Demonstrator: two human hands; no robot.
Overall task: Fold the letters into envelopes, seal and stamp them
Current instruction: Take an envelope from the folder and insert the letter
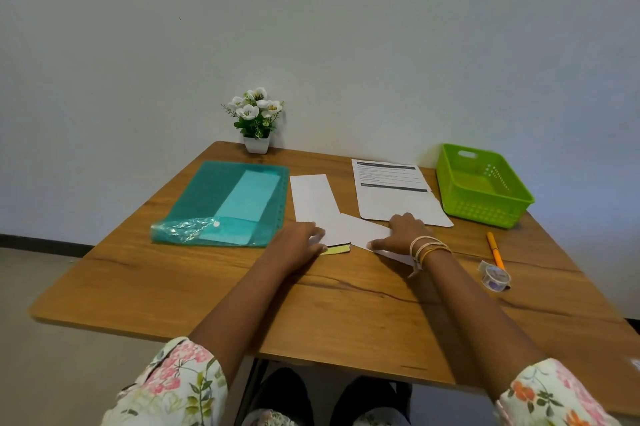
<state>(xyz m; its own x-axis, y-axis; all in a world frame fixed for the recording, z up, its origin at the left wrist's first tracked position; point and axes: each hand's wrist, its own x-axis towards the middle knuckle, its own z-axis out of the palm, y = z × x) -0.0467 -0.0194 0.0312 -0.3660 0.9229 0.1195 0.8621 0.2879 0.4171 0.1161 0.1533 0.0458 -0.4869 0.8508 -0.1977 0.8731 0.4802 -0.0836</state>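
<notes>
A folded white letter (360, 230) lies slanted on the wooden table (311, 304). My left hand (298, 244) presses its left end, and my right hand (403, 231) rests flat on its right part, thumb along the near edge. A white envelope (311, 197) lies just beyond, partly under the letter. A small yellow pad (337, 249) peeks out by my left fingertips. A printed sheet (394, 190) lies behind my right hand. A tape roll (497, 278) and an orange pen (494, 249) sit to the right.
A teal plastic folder (228, 204) holding pale envelopes lies at the left. A green basket (481, 183) stands at the back right corner. A small potted flower plant (257, 121) sits against the wall at the table's far edge.
</notes>
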